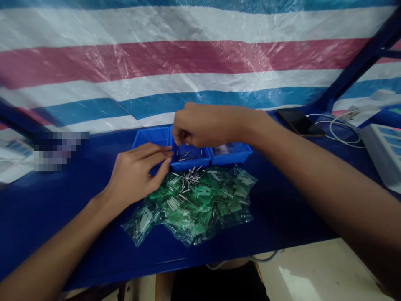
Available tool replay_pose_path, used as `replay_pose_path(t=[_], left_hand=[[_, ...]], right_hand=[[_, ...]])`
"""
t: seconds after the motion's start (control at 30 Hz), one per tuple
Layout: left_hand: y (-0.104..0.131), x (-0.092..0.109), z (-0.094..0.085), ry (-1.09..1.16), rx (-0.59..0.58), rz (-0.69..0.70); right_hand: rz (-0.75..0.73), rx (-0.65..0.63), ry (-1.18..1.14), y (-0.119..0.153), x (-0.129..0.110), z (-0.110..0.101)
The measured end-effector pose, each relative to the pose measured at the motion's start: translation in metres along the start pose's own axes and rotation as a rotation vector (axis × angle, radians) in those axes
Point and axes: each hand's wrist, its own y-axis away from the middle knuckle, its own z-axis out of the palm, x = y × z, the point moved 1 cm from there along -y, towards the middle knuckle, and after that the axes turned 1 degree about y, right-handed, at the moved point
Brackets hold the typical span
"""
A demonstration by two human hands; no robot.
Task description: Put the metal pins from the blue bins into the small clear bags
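Note:
My right hand (200, 125) reaches over the middle blue bin (191, 164), its fingers curled downward. Whatever its fingertips may pinch is hidden. A few thin metal pins (184, 156) lie in that bin. My left hand (134, 171) rests across the front of the left blue bin (153, 134), fingers stretched out and thumb apart. Its fingertips touch or nearly touch the wall between the two bins. In front of the bins lies a heap of small clear and green plastic bags (200, 213) with white and metal pieces inside. Loose silver pins (191, 177) are piled on top.
The right blue bin (232, 158) holds something pale, partly covered by my right forearm. A dark phone (297, 122) and a white cable (340, 129) lie at the back right of the blue table (94, 246). A striped sheet (188, 58) hangs behind.

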Motion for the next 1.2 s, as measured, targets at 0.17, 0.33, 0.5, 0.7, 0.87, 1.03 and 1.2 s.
replay_pose_path(t=[0.17,0.33,0.5,0.7,0.87,1.03,1.2], left_hand=[[-0.001,0.0,0.0,0.022,0.025,0.022],[-0.001,0.0,0.0,0.017,0.036,0.049],[0.0,0.0,0.001,0.013,0.016,0.02],[0.0,0.0,0.0,0.011,0.004,0.018],[0.0,0.0,0.001,0.011,-0.007,0.005],[0.0,0.0,0.001,-0.006,-0.002,0.017],[-0.001,0.0,-0.001,0.019,0.007,0.004]], right_hand=[[0.023,-0.104,-0.066,-0.024,0.027,0.033],[-0.014,-0.15,-0.135,-0.029,0.031,0.042],[-0.04,-0.18,-0.167,-0.027,0.02,0.042],[-0.026,-0.123,-0.127,-0.026,0.019,0.035],[-0.008,-0.042,-0.115,-0.014,0.025,0.012],[-0.061,-0.032,-0.118,0.01,0.009,-0.014],[-0.119,-0.08,-0.008,0.024,-0.024,-0.018]])
